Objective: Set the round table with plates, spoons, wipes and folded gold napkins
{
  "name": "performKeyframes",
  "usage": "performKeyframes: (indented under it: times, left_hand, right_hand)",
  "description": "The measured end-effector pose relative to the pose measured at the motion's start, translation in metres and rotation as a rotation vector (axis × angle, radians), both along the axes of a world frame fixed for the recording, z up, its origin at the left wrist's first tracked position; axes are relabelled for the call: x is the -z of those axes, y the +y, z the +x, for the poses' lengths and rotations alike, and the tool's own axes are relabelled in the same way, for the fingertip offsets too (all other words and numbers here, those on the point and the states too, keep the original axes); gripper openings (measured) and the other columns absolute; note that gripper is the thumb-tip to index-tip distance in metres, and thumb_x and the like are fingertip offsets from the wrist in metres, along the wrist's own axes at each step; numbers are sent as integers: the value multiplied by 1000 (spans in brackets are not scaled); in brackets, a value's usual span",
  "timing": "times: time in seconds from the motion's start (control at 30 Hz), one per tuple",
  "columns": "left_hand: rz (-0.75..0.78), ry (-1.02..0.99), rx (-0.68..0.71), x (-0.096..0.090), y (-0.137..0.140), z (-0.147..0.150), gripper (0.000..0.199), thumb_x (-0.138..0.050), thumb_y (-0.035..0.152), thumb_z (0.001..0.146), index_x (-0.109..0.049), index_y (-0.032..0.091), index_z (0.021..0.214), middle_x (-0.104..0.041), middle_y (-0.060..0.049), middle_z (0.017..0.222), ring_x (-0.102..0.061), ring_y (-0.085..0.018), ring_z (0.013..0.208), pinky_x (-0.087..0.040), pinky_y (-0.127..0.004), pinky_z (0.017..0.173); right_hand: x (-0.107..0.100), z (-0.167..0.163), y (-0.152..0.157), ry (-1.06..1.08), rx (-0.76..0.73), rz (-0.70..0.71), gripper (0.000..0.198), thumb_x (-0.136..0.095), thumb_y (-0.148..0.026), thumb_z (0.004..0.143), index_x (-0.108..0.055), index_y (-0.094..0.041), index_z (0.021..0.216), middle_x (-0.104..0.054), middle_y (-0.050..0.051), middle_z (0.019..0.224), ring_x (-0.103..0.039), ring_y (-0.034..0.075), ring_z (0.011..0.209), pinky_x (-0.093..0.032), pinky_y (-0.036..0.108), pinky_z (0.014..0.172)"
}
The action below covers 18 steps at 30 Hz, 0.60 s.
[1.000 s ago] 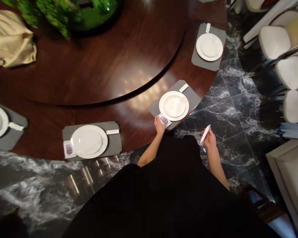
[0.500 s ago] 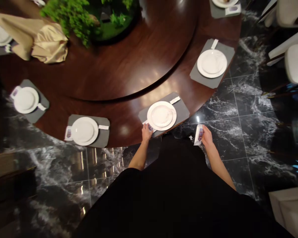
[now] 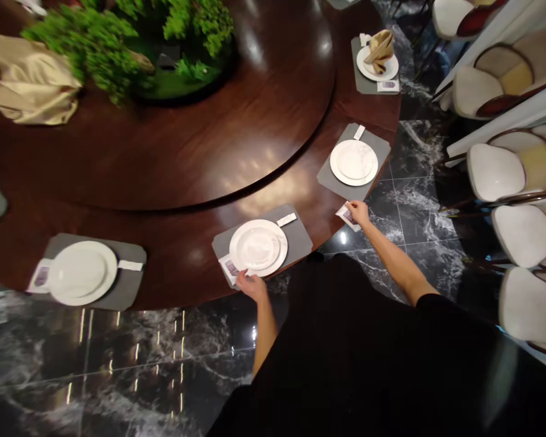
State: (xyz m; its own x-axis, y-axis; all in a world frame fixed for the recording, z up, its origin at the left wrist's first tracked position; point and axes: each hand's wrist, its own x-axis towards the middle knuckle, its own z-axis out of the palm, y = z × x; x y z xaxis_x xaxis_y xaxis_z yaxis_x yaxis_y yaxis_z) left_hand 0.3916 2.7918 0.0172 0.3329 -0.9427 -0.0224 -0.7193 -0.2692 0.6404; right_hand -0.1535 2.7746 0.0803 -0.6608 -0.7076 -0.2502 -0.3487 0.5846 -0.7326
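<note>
My right hand pinches a flat white packet with a purple printed patch at the table's edge, just below the right-hand place setting. There, stacked white plates rest on a grey placemat with a small white strip above them. My left hand is open, fingers stretched out at the near rim of the middle stacked plates. Just beside its fingertips, a similar white packet lies on the middle placemat, partly under the plate. Whether those fingertips touch the plate or packet, I cannot tell.
The round dark wooden table carries a turntable with green miniature trees and gold cloth. Another setting's plates lie to the left. A folded gold napkin stands far right. Several white chairs line the right side.
My right hand has carried the packet forward to the right-hand setting. My left hand has loosened from the packet at the middle plate. The view has turned rightward.
</note>
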Motion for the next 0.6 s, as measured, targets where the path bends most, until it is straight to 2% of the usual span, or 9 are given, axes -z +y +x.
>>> performKeyframes:
  times: [0.07, 0.13, 0.23, 0.3, 0.4, 0.5, 0.6]
  left_hand:
    - [-35, 109, -34, 0, 3, -48, 40, -51, 15, 91, -65, 19, 128, -68, -17, 134, -67, -31, 126, -55, -48, 114]
    - [27, 276, 55, -1, 1, -96, 32, -52, 20, 94, -68, 21, 122, -72, -14, 127, -71, -28, 114, -59, -44, 106]
    - [191, 545, 226, -1, -4, -161, 24, -53, 26, 98, -71, 22, 114, -77, -12, 116, -75, -25, 103, -62, -39, 94]
    - [269, 627, 307, 0, -5, -199, 23, -56, 29, 100, -73, 22, 114, -79, -10, 111, -76, -24, 98, -62, -37, 92]
    - [355, 635, 319, 5, -1, -254, 21, -63, 31, 98, -74, 22, 113, -81, -8, 106, -74, -21, 87, -61, -35, 89]
    - [464, 674, 215, 13, 4, -306, 17, -67, 31, 97, -73, 20, 109, -80, -7, 101, -69, -18, 79, -60, -32, 83]
    - [606, 712, 20, 22, 12, -353, 13, -70, 28, 97, -70, 18, 106, -78, -8, 98, -65, -15, 74, -58, -28, 78]
  right_hand:
    - [7, -25, -34, 28, -72, 69, 42, -70, -53, 102, -84, -15, 95, -81, 10, 87, -67, 24, 80, -52, 33, 79]
    - [16, -48, -62, 68, -165, 127, 41, -63, -48, 106, -85, -13, 106, -83, 13, 97, -70, 26, 87, -54, 35, 86]
    - [35, -77, -85, 233, -309, 157, 45, -58, -39, 107, -77, -12, 138, -78, 21, 136, -69, 33, 119, -53, 42, 108]
    - [48, -93, -83, 350, -357, 174, 57, -57, -37, 107, -64, -9, 156, -65, 27, 155, -60, 38, 139, -48, 49, 118]
    - [65, -106, -59, 415, -424, 268, 65, -58, -45, 107, -53, -7, 159, -56, 31, 158, -51, 42, 146, -45, 53, 121]
    - [77, -108, -33, 416, -559, 340, 72, -70, -57, 101, -53, -11, 153, -53, 31, 159, -46, 42, 145, -42, 54, 121]
    - [82, -104, -26, 425, -609, 352, 77, -80, -56, 93, -53, -13, 151, -48, 31, 162, -42, 43, 144, -37, 56, 121]
